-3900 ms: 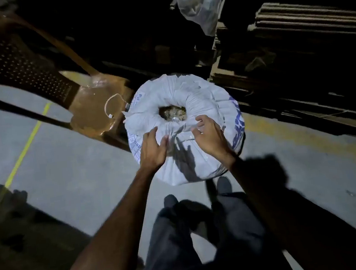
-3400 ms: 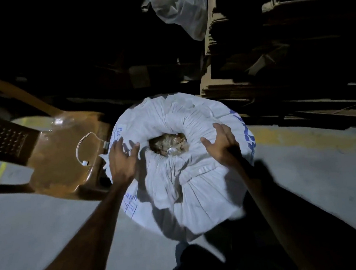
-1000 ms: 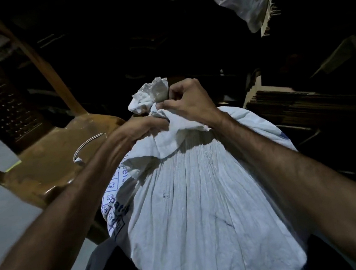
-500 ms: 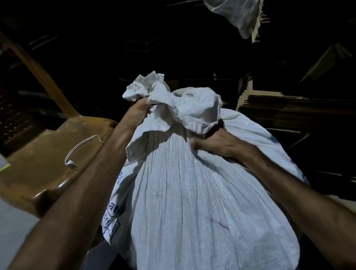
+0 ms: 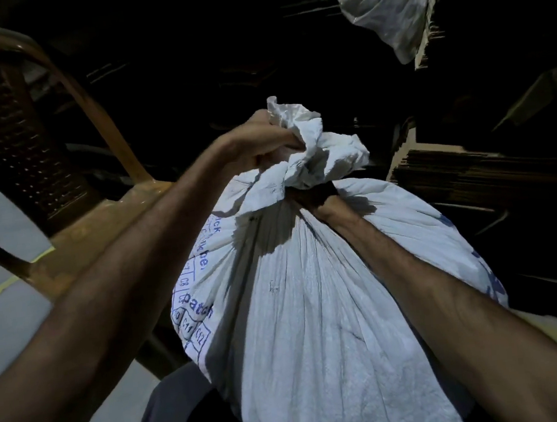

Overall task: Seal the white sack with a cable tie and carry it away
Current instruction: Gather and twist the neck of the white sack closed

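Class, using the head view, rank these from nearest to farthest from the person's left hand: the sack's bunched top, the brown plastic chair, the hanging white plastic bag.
1. Bunched top: gripped by the left hand.
2. Brown plastic chair: left, beside the sack.
3. Hanging white plastic bag: far upper right.

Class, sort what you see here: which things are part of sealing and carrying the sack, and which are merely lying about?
Part of the job:
white sack
left hand, gripping the bunched top
right hand, clamped round the neck

Lying about:
brown plastic chair
stacked cardboard
white bag at the back

No cable tie is visible.
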A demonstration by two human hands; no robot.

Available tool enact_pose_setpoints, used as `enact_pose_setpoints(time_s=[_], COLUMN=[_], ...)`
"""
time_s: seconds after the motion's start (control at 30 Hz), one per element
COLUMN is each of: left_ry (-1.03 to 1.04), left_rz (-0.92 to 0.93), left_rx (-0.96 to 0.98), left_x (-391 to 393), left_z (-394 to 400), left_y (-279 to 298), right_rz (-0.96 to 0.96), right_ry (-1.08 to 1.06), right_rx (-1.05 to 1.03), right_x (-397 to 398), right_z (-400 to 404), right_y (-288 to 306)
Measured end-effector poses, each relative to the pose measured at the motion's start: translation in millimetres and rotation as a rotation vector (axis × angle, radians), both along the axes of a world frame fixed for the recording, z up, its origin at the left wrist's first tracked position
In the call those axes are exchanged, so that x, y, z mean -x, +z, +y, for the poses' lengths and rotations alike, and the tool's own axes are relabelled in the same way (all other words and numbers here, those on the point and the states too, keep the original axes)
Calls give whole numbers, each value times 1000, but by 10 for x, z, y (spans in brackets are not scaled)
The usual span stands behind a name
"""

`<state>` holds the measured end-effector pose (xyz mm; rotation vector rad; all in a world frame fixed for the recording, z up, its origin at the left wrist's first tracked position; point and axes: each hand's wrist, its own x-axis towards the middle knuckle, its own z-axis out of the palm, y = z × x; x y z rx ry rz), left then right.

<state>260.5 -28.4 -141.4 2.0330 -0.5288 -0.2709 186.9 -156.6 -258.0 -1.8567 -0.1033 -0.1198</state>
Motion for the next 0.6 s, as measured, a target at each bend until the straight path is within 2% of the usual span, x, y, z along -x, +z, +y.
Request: enact_pose_setpoints(time_s=[0.07, 0.13, 0.2, 0.27, 0.37, 0.47, 0.57, 0.6], left_ry=[-36, 10, 137, 354, 499, 352, 214, 179], left_rz=[10, 12, 5, -4, 15, 188, 90, 100], left_rx=[64, 270, 490, 536, 437, 260, -22, -61], left_x=[-26, -20, 117, 379, 817, 1106, 981, 931], left_z=[85, 297, 670, 1046, 1262, 939, 578, 445], left_y=[78, 44, -190, -620, -1323, -1552, -1482, -1379], right_rz=[17, 141, 130, 134, 101, 194, 178, 184], right_ry=[-103, -200, -238, -200, -245, -202, -178, -162], right_rx=[-45, -146, -226, -209, -140, -384, -555, -607], right_x=[-99, -269, -342, -355, -309, -261, -169, -138], right_z=[-44, -24, -34, -62, -101, -27, 1, 11], right_y=[98, 295, 411, 384, 338, 462, 492, 512])
